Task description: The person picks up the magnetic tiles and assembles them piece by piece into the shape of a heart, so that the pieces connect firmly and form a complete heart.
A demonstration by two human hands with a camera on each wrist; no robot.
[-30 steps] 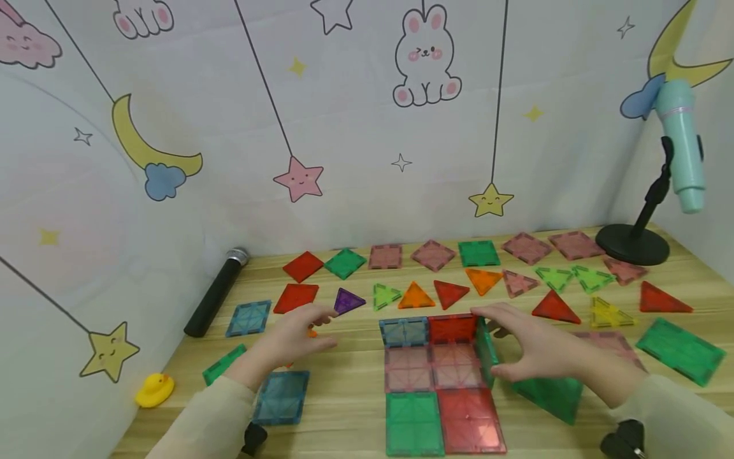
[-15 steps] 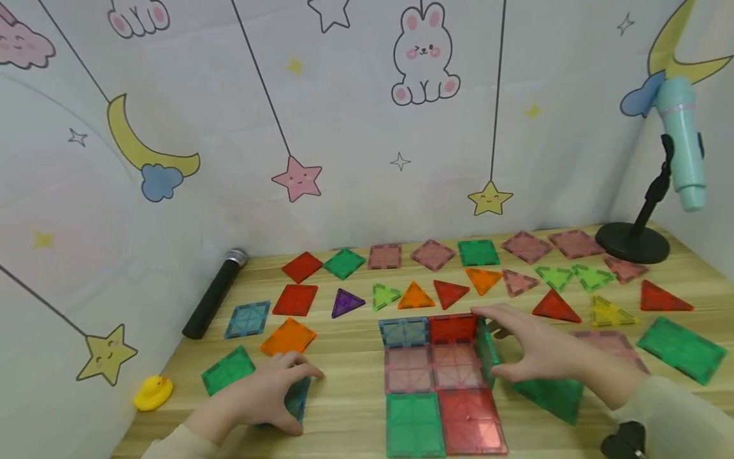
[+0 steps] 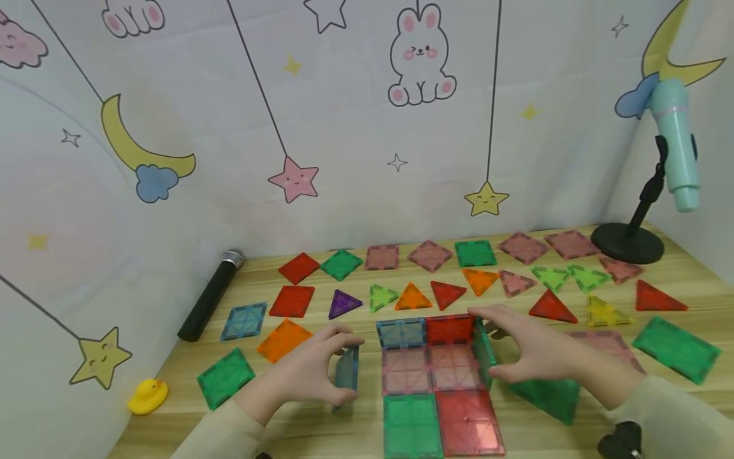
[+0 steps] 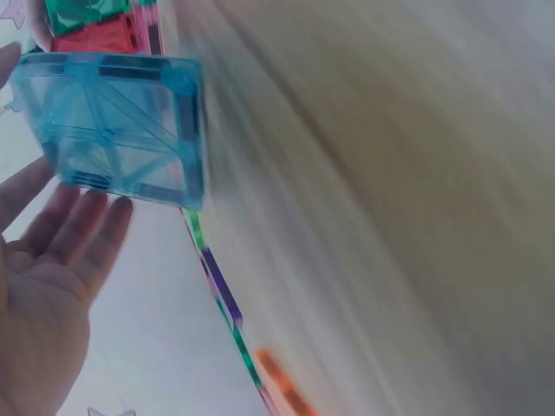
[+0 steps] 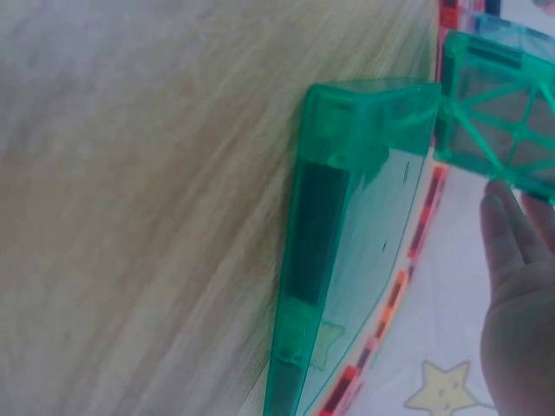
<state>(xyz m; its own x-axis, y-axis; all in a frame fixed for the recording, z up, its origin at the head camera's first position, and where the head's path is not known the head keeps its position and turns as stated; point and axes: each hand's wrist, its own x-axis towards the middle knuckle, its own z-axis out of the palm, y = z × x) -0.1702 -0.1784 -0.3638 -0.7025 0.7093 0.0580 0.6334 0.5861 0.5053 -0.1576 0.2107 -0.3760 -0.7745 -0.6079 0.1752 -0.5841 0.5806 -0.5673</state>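
Observation:
My left hand (image 3: 306, 370) holds a blue see-through magnetic tile (image 3: 346, 373) on edge, thumb at the near side and fingers at the far side. In the left wrist view this square blue tile (image 4: 113, 130) stands close over the wood. To its right lies a flat base of two pink tiles (image 3: 407, 370), a green tile (image 3: 413, 424) and a red tile (image 3: 469, 421). A blue tile (image 3: 401, 333) and a red tile (image 3: 450, 329) stand along its back edge. My right hand (image 3: 541, 350) grips an upright green tile (image 3: 483, 354) at the right edge.
A large green tile (image 3: 547, 398) lies beneath my right forearm. Several square and triangular tiles spread across the back, among them a purple triangle (image 3: 345, 304). At left are an orange tile (image 3: 283, 340), a black microphone (image 3: 209, 299) and a yellow duck (image 3: 148, 396). A mint microphone (image 3: 676, 146) stands back right.
My left hand went down to the blue tile lying at left, picked it up and brought it right, on edge, toward the base. My right hand stays at the green tile.

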